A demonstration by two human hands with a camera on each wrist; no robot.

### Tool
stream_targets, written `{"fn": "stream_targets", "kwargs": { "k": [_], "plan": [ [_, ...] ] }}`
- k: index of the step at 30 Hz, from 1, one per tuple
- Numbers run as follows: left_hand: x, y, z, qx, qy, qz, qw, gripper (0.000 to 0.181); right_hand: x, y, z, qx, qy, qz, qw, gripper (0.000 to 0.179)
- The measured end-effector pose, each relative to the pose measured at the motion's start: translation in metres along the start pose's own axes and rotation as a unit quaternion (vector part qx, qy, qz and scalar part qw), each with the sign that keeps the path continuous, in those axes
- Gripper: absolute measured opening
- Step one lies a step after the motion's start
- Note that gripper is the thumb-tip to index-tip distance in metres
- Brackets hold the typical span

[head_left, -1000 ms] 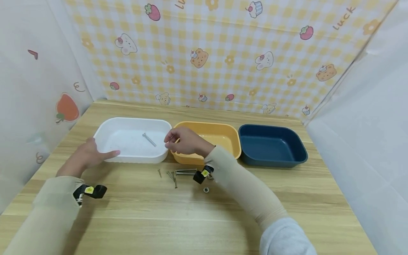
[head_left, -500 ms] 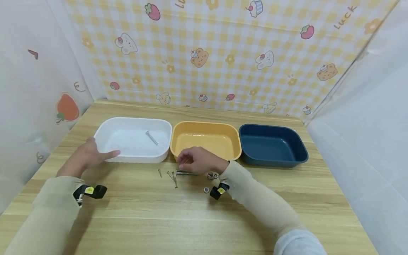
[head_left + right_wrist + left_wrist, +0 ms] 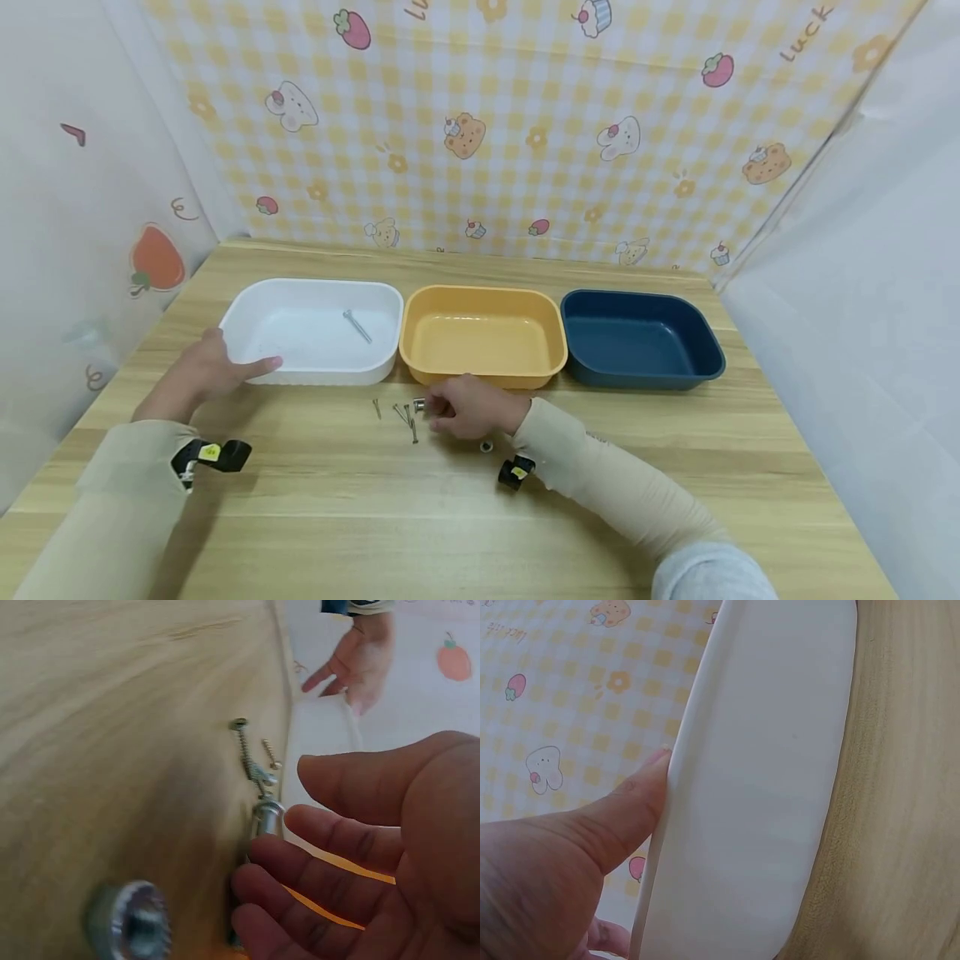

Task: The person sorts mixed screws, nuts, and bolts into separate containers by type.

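Observation:
My left hand (image 3: 206,371) rests against the near left corner of a white bin (image 3: 315,377), its thumb stretched along the rim. In the left wrist view, the thumb presses the bin's outer wall. A silver bolt (image 3: 357,326) lies inside that bin. Over the table in front of the yellow bin (image 3: 491,371), my right hand (image 3: 472,408) hovers with loosely bent fingers, thumb apart. Beside its fingertips is a thick bolt (image 3: 268,819), mostly hidden by the hand. A metal nut (image 3: 142,922) sits nearby. Several small screws (image 3: 403,414) lie left of the hand.
A dark blue bin (image 3: 641,379) stands right of the yellow one; the three bins form a row along the back of the wooden table (image 3: 420,533). Behind them hangs a yellow checked cloth (image 3: 540,183), with white cloth at both sides.
From the gap between the white and yellow bins, my right hand has come down toward the table beside the thick bolts. My left hand stays at the white bin.

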State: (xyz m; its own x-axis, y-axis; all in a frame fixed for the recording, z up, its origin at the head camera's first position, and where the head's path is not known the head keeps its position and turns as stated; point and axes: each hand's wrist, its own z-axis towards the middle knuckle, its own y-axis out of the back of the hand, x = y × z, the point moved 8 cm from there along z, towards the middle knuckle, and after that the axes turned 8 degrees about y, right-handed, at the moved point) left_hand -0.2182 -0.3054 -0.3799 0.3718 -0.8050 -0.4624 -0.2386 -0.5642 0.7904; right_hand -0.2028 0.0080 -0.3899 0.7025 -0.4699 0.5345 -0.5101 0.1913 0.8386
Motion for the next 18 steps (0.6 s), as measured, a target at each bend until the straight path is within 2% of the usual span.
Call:
{"fn": "stream_targets", "kwargs": {
  "k": [10, 13, 18],
  "plan": [
    [0.0023, -0.0003, -0.0007, 0.007, 0.014, -0.004, 0.9999, 0.131, -0.0012, -0.0046, 0.0033, -0.023, -0.001, -0.043, 0.9988, 0.015],
    [0.0010, -0.0002, -0.0019, 0.006, 0.012, -0.005, 0.9999, 0.130, -0.0020, -0.0047, 0.0034, -0.031, -0.010, -0.075, 0.9967, 0.007],
    [-0.0012, 0.0001, -0.0021, 0.003, 0.004, -0.005, 1.0000, 0.127, -0.0001, -0.0031, 0.0022, -0.053, -0.033, -0.138, 0.9884, 0.014]
  ]
}}
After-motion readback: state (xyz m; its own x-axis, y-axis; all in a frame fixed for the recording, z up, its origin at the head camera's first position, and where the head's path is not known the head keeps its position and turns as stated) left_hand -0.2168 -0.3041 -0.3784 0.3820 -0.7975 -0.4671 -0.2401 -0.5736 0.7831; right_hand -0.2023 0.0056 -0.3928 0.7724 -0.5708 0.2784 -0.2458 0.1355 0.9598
